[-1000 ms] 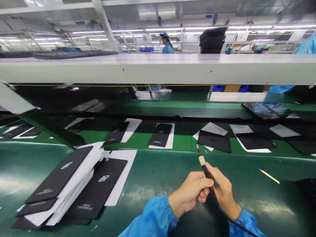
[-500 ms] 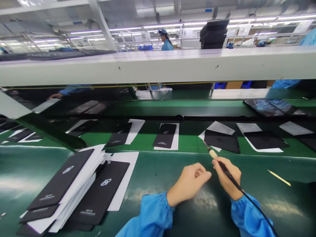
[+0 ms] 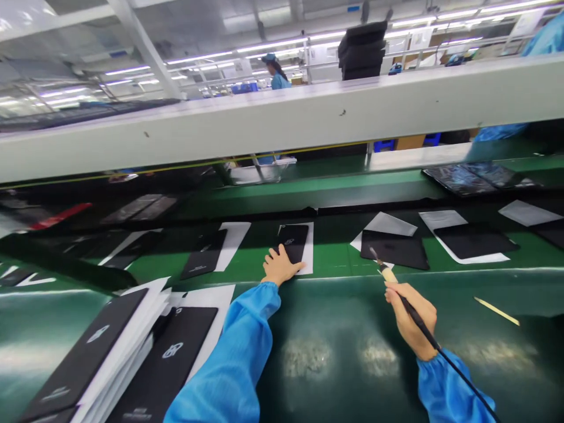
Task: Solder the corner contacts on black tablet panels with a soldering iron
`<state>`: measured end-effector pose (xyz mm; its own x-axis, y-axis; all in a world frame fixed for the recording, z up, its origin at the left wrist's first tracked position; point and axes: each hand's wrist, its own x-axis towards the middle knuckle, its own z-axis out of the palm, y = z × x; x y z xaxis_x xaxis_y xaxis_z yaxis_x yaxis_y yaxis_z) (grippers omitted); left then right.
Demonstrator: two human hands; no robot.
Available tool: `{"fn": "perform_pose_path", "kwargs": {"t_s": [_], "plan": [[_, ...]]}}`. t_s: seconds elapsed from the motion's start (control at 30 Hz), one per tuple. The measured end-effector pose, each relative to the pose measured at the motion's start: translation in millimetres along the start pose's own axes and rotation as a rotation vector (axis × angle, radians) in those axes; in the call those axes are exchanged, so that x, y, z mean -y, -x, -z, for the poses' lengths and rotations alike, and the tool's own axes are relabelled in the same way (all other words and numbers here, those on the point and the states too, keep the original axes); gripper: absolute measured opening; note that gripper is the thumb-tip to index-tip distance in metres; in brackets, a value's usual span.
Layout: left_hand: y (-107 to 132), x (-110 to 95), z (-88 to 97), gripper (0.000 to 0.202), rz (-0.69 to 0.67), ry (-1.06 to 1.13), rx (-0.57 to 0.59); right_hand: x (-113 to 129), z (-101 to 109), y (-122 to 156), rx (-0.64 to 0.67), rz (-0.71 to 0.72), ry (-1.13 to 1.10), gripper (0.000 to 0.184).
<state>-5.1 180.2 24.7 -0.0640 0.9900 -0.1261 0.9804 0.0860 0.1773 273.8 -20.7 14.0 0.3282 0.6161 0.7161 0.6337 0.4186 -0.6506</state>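
Observation:
My left hand [image 3: 281, 266] reaches forward with fingers spread over the near end of a black tablet back cover [image 3: 291, 237]. That cover has a pale logo and lies on a white sheet [image 3: 309, 249] on the green belt. In my right hand [image 3: 413, 317] is a soldering iron [image 3: 388, 274], held like a pen with its tip pointing up and left. Its black cord runs down past my sleeve. Behind the tip, as seen here, another black cover [image 3: 394, 249] lies with a translucent sheet [image 3: 391, 224] at its far edge.
Stacked black covers interleaved with white sheets [image 3: 132, 352] stand at the left. A thin yellowish stick [image 3: 497, 311] lies at the right. A white beam [image 3: 264, 126] crosses overhead, and a dark green strut [image 3: 57, 264] slants at the left. More covers line the belt [image 3: 337, 258].
My left hand has moved forward and left from beside the right hand onto the tablet cover, its fingers spreading. My right hand still holds the soldering iron. The view has tilted slightly.

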Motion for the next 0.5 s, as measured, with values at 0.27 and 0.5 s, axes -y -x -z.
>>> {"fn": "perform_pose_path", "kwargs": {"t_s": [0.27,0.5], "plan": [[-2.0,3.0,18.0,0.106,0.005,0.158,-0.118,-6.7,1.1,6.7,0.006,-0.130,-0.068,0.031],[85.8,-0.4,12.7,0.087,-0.228,1.541,0.137,8.0,-11.7,2.4,-0.013,-0.390,-0.245,0.022]]}}
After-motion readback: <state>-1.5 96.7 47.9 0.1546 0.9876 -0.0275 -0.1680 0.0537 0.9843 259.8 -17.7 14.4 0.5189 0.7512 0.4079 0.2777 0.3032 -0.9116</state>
